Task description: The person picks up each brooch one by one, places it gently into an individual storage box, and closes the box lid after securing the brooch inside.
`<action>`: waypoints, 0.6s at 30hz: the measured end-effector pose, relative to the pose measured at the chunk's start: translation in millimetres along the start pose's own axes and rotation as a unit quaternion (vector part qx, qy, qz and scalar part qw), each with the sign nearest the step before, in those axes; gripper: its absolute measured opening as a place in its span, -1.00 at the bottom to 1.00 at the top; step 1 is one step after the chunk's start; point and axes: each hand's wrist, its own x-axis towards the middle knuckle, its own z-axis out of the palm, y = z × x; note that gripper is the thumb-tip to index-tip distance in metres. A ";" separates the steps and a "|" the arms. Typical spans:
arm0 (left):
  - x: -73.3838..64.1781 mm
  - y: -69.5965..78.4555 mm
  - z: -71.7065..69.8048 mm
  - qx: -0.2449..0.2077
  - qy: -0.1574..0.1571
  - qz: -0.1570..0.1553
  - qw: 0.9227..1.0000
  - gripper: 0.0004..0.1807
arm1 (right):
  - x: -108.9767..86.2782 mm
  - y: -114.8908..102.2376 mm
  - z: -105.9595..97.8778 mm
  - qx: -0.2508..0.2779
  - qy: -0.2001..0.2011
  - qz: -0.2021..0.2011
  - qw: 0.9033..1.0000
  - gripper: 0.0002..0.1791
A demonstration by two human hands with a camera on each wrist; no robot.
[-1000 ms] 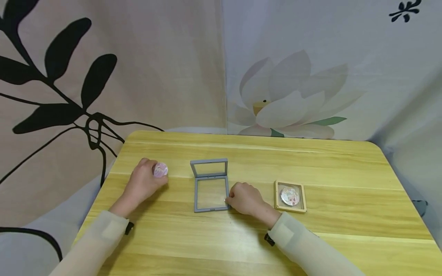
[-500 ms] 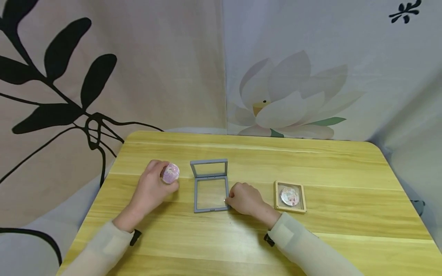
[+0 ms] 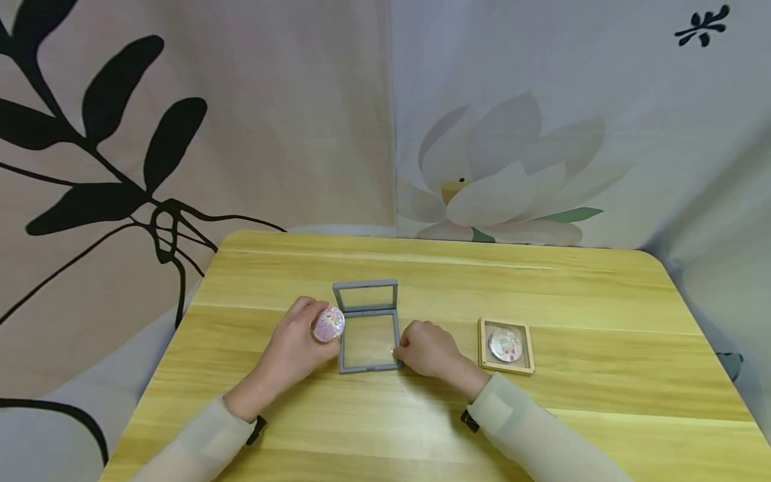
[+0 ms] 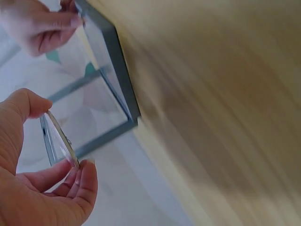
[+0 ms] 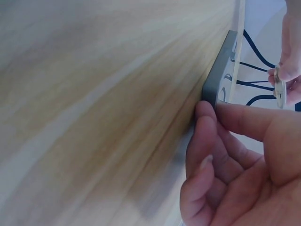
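My left hand [image 3: 295, 351] holds a round pink-purple glittery badge [image 3: 328, 325] by its edge, between thumb and fingers, above the table. In the left wrist view the badge [image 4: 61, 136] appears edge-on, thin, with a small metal bit on one face. Just right of it lies a grey hinged display frame [image 3: 367, 368] with clear panels, its lid raised at the back. My right hand [image 3: 430, 348] pinches the frame's near right side; in the right wrist view, thumb and finger meet on the grey rim [image 5: 217, 75]. The left fingertips overlap the frame's left side in the head view.
A square wooden frame [image 3: 510, 366] with a similar round badge [image 3: 504, 345] inside lies to the right of my right hand. The wooden table [image 3: 602, 402] has a back edge against a curtain [image 3: 301, 100] printed with leaves and a flower.
My left hand has moved right with the badge, from the table's left part to the left side of the grey frame. My right hand and both frames have stayed in place.
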 end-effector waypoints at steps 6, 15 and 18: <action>1.3 7.6 16.6 -0.005 -0.018 0.020 1.000 -0.38 | 0.3 0.9 1.4 -0.003 0.005 -0.001 1.000 -0.40; 5.7 13.0 39.4 0.017 -0.047 0.050 0.997 -0.40 | 1.4 0.9 1.0 -0.015 0.009 0.001 1.000 -0.52; 7.1 12.3 46.3 0.020 -0.057 0.060 0.996 -0.42 | 1.7 0.8 0.6 -0.017 0.009 0.001 1.000 -0.53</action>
